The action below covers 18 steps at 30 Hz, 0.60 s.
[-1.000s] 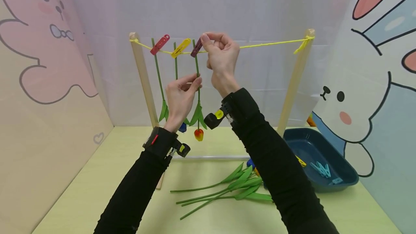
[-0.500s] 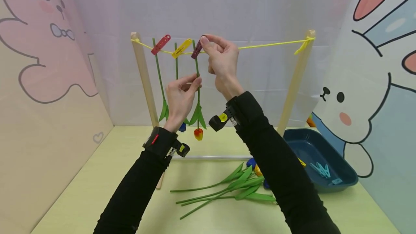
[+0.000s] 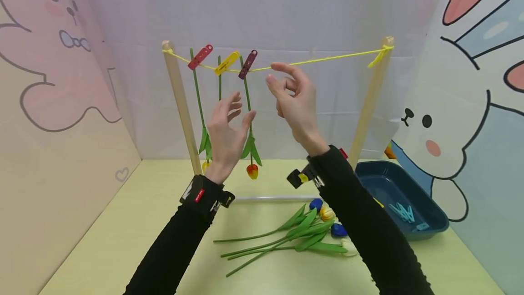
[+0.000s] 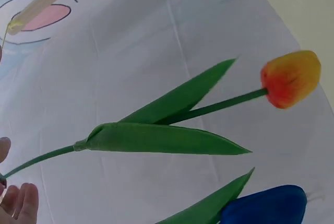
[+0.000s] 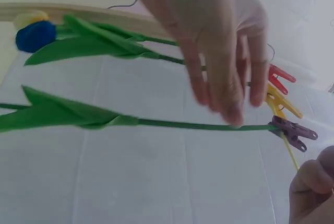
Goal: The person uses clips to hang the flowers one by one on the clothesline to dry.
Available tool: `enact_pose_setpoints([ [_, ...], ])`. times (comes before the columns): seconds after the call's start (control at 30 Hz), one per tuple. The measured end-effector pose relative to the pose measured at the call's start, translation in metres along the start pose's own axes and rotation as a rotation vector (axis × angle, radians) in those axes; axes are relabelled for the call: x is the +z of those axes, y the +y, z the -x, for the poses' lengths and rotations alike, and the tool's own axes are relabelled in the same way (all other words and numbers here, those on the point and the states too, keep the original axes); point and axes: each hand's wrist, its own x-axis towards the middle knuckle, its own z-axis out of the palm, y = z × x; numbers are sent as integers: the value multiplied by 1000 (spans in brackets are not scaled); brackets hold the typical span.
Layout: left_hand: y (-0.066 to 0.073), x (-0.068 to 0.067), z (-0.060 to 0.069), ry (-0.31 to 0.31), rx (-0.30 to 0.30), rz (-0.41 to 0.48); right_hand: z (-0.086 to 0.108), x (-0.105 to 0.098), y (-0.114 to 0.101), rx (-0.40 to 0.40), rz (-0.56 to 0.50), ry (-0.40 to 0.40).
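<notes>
A red-and-yellow artificial tulip [image 3: 252, 171] hangs head-down, its stem clipped to the yellow string [image 3: 327, 59] by a dark purple clothespin [image 3: 247, 64]. My left hand [image 3: 227, 135] is beside that stem with thumb and fingers spread apart, gripping nothing. Right of the purple clothespin, my right hand [image 3: 296, 101] holds nothing, its fingers loosely bent and apart. Two more tulips hang to the left under a red clothespin [image 3: 200, 57] and a yellow clothespin [image 3: 227, 63]; my left hand partly hides them. In the left wrist view a blue tulip head [image 4: 266, 205] shows.
Wooden posts [image 3: 370, 104] carry the string at either end. Several tulips [image 3: 303, 231] lie on the table, blue, yellow and white heads pointing right. A dark blue basin [image 3: 430, 204] at the right contains light blue clothespins [image 3: 403, 212] and something yellow, partly covered by my right sleeve.
My right hand has let go of the purple clothespin and moved right and down. The left hand has released the tulip's stem and spread its fingers. The tulip now hangs from the clothespin.
</notes>
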Motion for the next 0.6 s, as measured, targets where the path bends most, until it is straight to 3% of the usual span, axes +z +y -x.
enact_pose_setpoints([
  [0.07,3,1,13,22,112,-36,14,-11,7,-38,46,-23],
  [0.13,5,1,28,-12,214,-50,29,-24,15,-50,86,-56],
  [0.2,4,0,44,-125,269,-28,46,-40,24,-43,130,-108],
  [0.27,1,-3,61,-311,256,12,63,-59,35,-9,176,-175],
  [0.3,-1,-4,70,-411,228,27,70,-69,41,8,188,-214],
  [0.33,-4,-6,79,-514,185,41,76,-92,74,4,174,-270],
  [0.43,-13,-11,105,-805,20,51,94,-136,104,51,220,-382],
  [0.53,-24,-13,128,-1045,-156,43,109,-176,113,183,371,-427],
  [0.57,-28,-13,136,-1109,-212,41,114,-178,88,244,465,-426],
  [0.6,-32,-14,143,-1167,-262,34,119,-190,87,287,528,-437],
])
